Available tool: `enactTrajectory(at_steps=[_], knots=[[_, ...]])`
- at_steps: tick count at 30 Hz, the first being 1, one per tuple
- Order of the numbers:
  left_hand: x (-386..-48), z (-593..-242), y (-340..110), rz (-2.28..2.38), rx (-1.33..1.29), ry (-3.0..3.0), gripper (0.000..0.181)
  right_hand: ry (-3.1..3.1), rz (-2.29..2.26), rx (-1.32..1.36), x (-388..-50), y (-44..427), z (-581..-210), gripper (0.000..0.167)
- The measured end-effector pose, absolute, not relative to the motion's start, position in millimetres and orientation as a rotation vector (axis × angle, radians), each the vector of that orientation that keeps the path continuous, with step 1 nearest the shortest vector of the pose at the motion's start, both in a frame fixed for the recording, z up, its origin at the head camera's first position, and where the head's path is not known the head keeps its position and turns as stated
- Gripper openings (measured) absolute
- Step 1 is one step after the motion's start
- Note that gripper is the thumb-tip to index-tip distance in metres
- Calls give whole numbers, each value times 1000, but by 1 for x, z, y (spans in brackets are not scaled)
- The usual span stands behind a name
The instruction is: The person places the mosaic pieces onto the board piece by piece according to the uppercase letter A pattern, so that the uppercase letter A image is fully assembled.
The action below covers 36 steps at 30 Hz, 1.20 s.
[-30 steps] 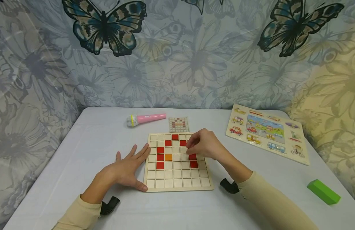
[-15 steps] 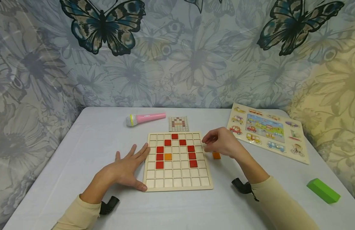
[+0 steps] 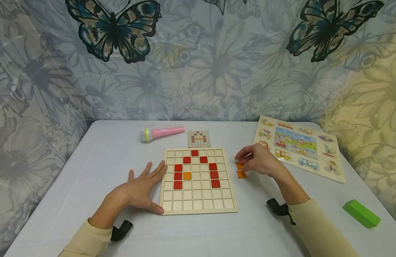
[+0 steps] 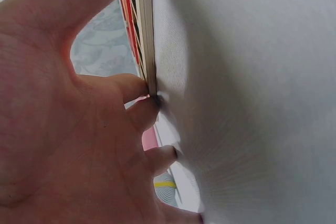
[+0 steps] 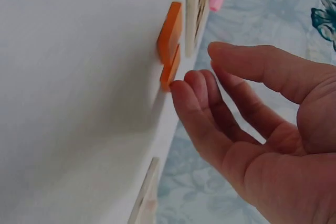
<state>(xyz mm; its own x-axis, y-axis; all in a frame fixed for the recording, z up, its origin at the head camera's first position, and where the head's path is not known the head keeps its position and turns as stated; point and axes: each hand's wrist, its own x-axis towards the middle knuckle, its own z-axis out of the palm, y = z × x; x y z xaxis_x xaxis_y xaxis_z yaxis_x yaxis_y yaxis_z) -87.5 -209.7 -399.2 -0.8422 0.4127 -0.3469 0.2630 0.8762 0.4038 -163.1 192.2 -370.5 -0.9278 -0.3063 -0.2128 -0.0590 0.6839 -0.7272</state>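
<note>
A wooden grid board point(image 3: 197, 194) lies on the table with several red tiles point(image 3: 178, 176) and one orange tile point(image 3: 187, 176) in its cells. My left hand point(image 3: 138, 191) has its fingers spread, thumb and fingertips touching the board's left edge; the left wrist view shows the fingers point(image 4: 140, 113) against that edge. Right of the board, my right hand point(image 3: 260, 159) hovers over two loose orange tiles, one nearer point(image 3: 241, 174) and one partly covered point(image 3: 239, 166). In the right wrist view its thumb and fingers stand apart, a fingertip close to an orange tile point(image 5: 168, 72); contact is unclear.
Behind the board lie a small pattern card point(image 3: 199, 139) and a pink toy microphone point(image 3: 164, 133). A vehicle picture puzzle board point(image 3: 313, 172) occupies the back right, partly behind my right hand. A green block point(image 3: 361, 213) sits near the right table edge.
My right hand has left the board and moved right to the loose orange tiles. A red tile in the right column, formerly behind that hand, now shows. The left hand has stayed put.
</note>
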Motion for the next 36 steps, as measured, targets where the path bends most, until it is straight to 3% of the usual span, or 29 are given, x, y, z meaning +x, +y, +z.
enactTrajectory(at_steps=[36], knots=[[-86,-398,-208,457,515,2617,140,2784,-803,-442,-170,193,-382,32]])
